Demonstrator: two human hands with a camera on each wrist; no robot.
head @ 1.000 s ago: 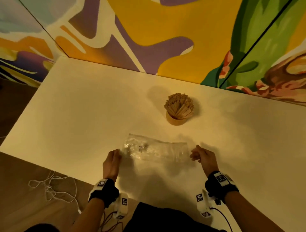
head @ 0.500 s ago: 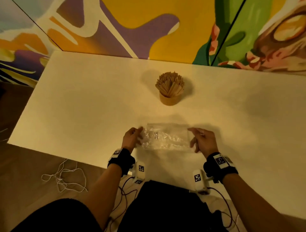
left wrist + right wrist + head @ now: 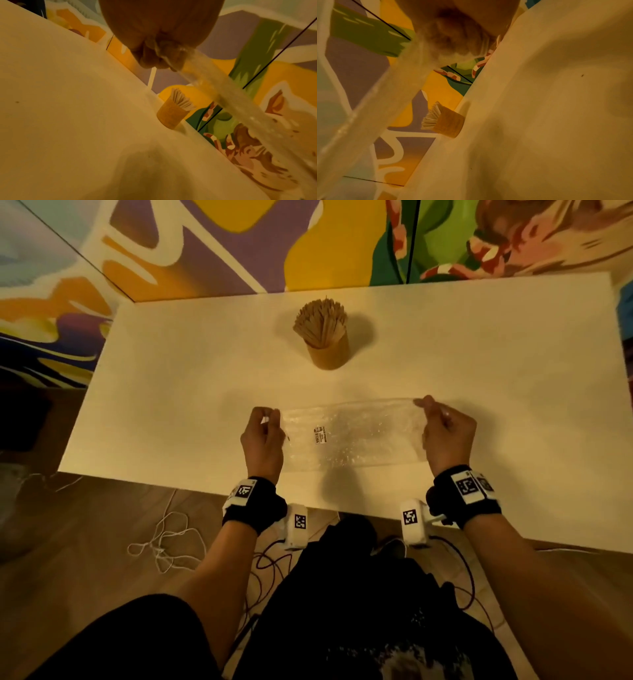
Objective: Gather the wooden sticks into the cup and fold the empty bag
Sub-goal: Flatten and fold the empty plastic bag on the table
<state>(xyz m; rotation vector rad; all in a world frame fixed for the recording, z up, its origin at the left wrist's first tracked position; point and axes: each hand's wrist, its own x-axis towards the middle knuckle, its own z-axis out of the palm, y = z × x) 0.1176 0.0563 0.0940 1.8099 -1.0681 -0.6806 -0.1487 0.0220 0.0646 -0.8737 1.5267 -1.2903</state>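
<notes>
A tan cup (image 3: 329, 353) (image 3: 169, 116) (image 3: 450, 125) stands upright at the middle back of the white table (image 3: 171, 392), packed with wooden sticks (image 3: 320, 320) (image 3: 181, 100) (image 3: 431, 118). The clear plastic bag (image 3: 352, 436) (image 3: 240, 106) (image 3: 373, 108) with a small white label is stretched flat in the air above the table's near side. My left hand (image 3: 270, 419) (image 3: 159, 58) pinches its left end. My right hand (image 3: 428, 407) (image 3: 453, 44) pinches its right end. Both hands have curled fingers.
A painted wall (image 3: 239, 241) runs along the far edge of the table. The table's near edge (image 3: 191, 490) is just under my wrists. White cord (image 3: 164, 542) and dark cables (image 3: 270, 563) lie on the wooden floor below.
The bag went from lying on the table to being lifted and pulled out taut. My two hands moved apart, and the view shifted so the cup sits higher and more centred.
</notes>
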